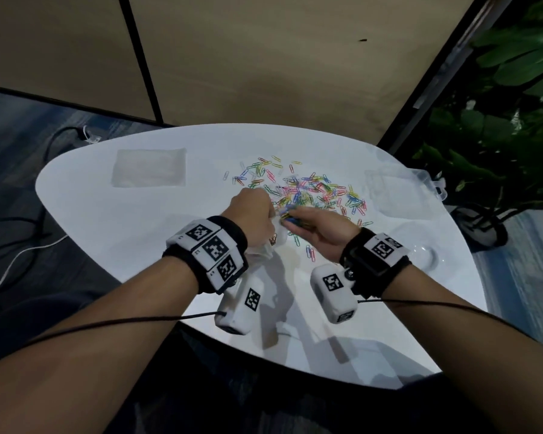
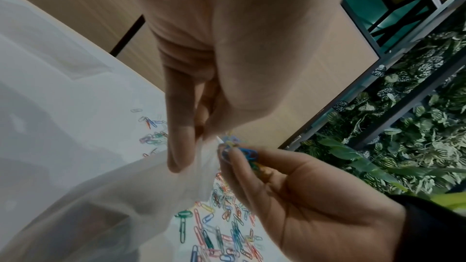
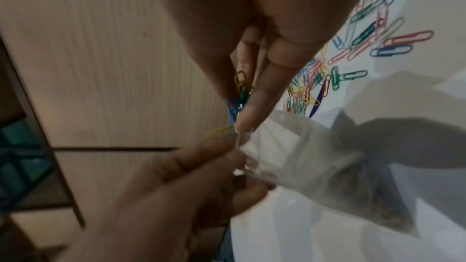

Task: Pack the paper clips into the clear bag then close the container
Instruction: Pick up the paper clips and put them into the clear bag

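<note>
Several coloured paper clips (image 1: 314, 189) lie scattered mid-table. My left hand (image 1: 254, 211) pinches the rim of a clear bag (image 1: 268, 247), which hangs down toward the table (image 1: 138, 233). In the left wrist view the bag (image 2: 113, 196) drapes below the pinching fingers (image 2: 180, 146). My right hand (image 1: 298, 219) grips a small bunch of clips (image 2: 243, 153) right at the bag's mouth, fingertips nearly touching the left hand. The right wrist view shows the held clips (image 3: 239, 95) just above the bag's opening (image 3: 290, 146). The inside of the bag is hard to make out.
A second flat clear bag (image 1: 149, 167) lies at the table's far left. A clear plastic container (image 1: 402, 189) stands at the right edge, with a round clear piece (image 1: 423, 255) nearer me. A wall panel and plants lie behind; cables run on the floor at left.
</note>
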`<state>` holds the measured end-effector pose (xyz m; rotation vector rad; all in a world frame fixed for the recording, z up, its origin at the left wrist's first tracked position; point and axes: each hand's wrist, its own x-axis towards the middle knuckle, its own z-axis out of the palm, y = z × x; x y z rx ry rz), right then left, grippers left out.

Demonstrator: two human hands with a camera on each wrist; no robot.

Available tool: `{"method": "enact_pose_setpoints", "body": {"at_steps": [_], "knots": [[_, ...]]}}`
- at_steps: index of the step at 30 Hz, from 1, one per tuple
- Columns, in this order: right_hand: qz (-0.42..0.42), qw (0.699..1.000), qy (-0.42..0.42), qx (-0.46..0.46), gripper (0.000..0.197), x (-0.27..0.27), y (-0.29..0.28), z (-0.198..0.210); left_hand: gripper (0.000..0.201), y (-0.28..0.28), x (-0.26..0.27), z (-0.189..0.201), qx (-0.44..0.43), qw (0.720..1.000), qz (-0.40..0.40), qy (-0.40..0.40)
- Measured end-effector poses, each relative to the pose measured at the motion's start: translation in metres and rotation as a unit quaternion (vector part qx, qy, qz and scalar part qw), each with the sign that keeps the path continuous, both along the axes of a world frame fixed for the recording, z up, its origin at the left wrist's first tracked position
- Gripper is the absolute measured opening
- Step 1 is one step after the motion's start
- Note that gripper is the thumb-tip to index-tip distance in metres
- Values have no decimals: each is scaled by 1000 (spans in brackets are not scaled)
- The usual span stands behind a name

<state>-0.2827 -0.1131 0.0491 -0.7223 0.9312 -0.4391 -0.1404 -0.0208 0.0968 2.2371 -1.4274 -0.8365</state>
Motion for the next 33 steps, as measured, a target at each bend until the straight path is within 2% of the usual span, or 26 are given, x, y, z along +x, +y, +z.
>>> {"method": "enact_pose_setpoints", "body": {"at_steps": [5,8,10,12,14,15,16,17,19,20,21,22,23,25,26,27,29,33], "knots": [[31,994,86,-64,9,3,14,-6,25,-10,-9,-4,-5,1000,18,10],[55,980,139,-133,23,9,16,-10,22,-16,-12,-8,-2,1000,9,19],[83,962,184,-185,24,12,16,-10,24,-17,-15,-10,-8,1000,2,12],[118,922,251,-269,19,13,15,-11,25,-17,-15,-10,-13,1000,-3,14],[176,860,309,-366,16,11,14,-5,24,-16,-15,-9,-16,1000,-7,16],[216,833,319,-398,18,10,15,0,24,-14,-13,-9,-20,1000,-6,13],[246,819,313,-414,19,11,15,3,25,-13,-10,-9,-24,1000,-5,12],[258,824,290,-412,21,10,15,7,26,-12,-8,-9,-28,1000,-2,11],[207,894,212,-336,22,6,9,11,28,-11,-1,-8,-33,999,6,5],[169,917,191,-306,21,1,3,12,29,-10,1,-7,-31,999,10,5],[140,919,200,-308,18,-6,-5,11,28,-10,3,-6,-28,999,13,8],[131,898,246,-340,18,-15,-14,8,28,-9,5,-4,-26,999,16,12],[151,856,322,-376,28,-26,-24,3,28,-8,6,-2,-23,999,18,15],[252,736,498,-382,73,-48,-39,-18,29,-7,9,0,-23,999,21,11],[293,696,551,-356,95,-58,-41,-30,29,-7,11,1,-21,1000,21,9],[317,677,574,-334,110,-66,-40,-42,29,-7,12,1,-19,1000,21,9],[310,689,567,-328,118,-70,-37,-66,29,-6,16,3,-14,1000,20,4],[232,727,518,-387,88,-50,-30,-91,31,-5,22,3,-7,1000,12,-9]]}}
